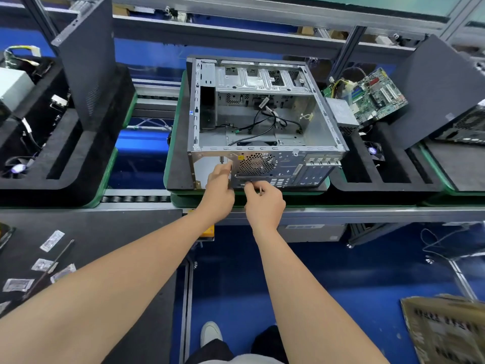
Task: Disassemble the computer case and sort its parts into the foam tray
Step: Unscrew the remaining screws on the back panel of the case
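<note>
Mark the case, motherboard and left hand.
case (257,162): head view, on the rear fan grille.
motherboard (378,95): head view, middle of the green board.
left hand (219,183): head view, back of the hand.

Bare forearms (126,290) run to the bare left hand (219,189) and right hand (263,204); below show a pale grey shirt hem (236,359), dark trousers (210,350) and one white round-toed shoe (210,333)
</note>
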Demonstrator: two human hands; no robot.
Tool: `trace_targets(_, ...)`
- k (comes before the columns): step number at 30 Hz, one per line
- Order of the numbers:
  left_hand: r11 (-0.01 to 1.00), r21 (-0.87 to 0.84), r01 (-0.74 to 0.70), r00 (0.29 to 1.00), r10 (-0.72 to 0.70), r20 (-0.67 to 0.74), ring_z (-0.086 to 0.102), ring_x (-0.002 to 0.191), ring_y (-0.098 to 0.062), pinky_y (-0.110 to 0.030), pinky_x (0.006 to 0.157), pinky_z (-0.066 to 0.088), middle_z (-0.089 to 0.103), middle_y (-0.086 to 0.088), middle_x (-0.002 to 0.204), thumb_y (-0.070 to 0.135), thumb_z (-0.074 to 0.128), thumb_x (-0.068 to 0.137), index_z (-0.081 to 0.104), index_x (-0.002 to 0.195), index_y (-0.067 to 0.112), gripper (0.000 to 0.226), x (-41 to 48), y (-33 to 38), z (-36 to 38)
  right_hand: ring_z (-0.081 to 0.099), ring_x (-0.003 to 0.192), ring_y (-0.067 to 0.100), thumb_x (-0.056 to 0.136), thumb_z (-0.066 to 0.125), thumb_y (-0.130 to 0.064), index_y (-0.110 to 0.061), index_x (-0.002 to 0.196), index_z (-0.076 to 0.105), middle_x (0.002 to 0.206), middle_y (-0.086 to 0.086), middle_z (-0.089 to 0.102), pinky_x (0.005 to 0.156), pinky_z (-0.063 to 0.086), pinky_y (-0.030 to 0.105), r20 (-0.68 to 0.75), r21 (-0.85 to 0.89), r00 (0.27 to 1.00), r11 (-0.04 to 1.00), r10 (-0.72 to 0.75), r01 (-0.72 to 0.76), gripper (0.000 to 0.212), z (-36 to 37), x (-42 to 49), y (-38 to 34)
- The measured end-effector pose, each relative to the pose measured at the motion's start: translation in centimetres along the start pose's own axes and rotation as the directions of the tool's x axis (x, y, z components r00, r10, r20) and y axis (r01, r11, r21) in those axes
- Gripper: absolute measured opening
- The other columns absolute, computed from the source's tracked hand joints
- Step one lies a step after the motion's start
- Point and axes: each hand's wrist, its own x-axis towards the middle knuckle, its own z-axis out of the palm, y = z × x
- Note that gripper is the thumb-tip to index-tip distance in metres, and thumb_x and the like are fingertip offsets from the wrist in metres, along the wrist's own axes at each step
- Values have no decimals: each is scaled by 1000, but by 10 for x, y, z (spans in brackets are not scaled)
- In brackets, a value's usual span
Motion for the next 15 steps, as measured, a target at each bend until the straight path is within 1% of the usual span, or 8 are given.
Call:
trace_targets(2, 997, -61, 49, 996, -54, -72, 38, 131, -30, -37, 113, 37, 35, -7, 146, -15, 45, 86, 38, 151, 15, 73, -5, 7, 8, 60, 63, 12, 97, 67, -34, -23, 85, 77, 66, -4, 66, 53, 40, 25, -5, 15, 1000, 1000, 16, -16, 19, -10, 4, 3)
trace_targets(4, 990, -97, 100, 976, -116, -182, 39, 128, -31, -41, 111, 39, 30, -8, 146, -17, 49, 82, 38, 149, 13, 75, -13, 18, 18, 64, 67, 18, 97, 67, -36, -23, 86, 78, 68, -1, 67, 55, 43, 28, -23, 24, 999, 999, 33, -33, 20, -22, 9, 6)
trace_targets(7, 976, -164, 144, 893, -199, -404, 38, 123, -26, -34, 107, 36, 33, -10, 138, -13, 58, 76, 39, 139, 10, 70, -34, 38, 43, 65, 71, 24, 97, 66, -35, -24, 83, 76, 67, 2, 67, 63, 49, 34, -63, 51, 997, 998, 51, -47, 21, -42, 17, 14)
trace_targets(8, 966, -217, 141, 877, -224, -425, 40, 117, -24, -32, 102, 38, 36, -8, 133, -10, 61, 76, 40, 131, 13, 63, -40, 45, 53, 65, 71, 26, 97, 66, -34, -24, 80, 75, 67, 4, 68, 64, 51, 36, -74, 65, 995, 996, 61, -56, 21, -49, 20, 18)
trace_targets(9, 951, -278, 133, 888, -239, -394, 45, 111, -22, -31, 95, 42, 39, -6, 126, -7, 63, 78, 41, 122, 16, 55, -44, 52, 63, 65, 72, 27, 97, 65, -34, -23, 78, 73, 67, 5, 67, 64, 51, 37, -86, 73, 993, 995, 75, -69, 23, -57, 24, 22)
trace_targets(12, 909, -379, 173, 964, -236, -125, 57, 93, -15, -25, 78, 50, 53, 0, 111, 4, 60, 91, 51, 109, 20, 26, -44, 72, 92, 57, 68, 19, 96, 62, -33, -17, 71, 67, 65, 5, 64, 63, 46, 37, -125, 87, 987, 992, 98, -88, 30, -84, 38, 34)
trace_targets(13, 890, -410, 201, 970, -240, -46, 62, 91, -16, -27, 77, 53, 59, 0, 107, 7, 58, 94, 55, 109, 20, 20, -40, 80, 101, 55, 65, 19, 97, 62, -32, -14, 70, 66, 63, 5, 63, 62, 45, 37, -142, 86, 985, 992, 100, -88, 32, -95, 44, 39)
trace_targets(15, 850, -462, 252, 966, -250, 66, 69, 87, -15, -31, 79, 58, 68, 1, 103, 11, 55, 97, 61, 108, 23, 18, -31, 98, 119, 53, 63, 23, 98, 60, -30, -11, 69, 63, 63, 7, 63, 63, 46, 38, -170, 83, 979, 992, 113, -100, 34, -120, 59, 47)
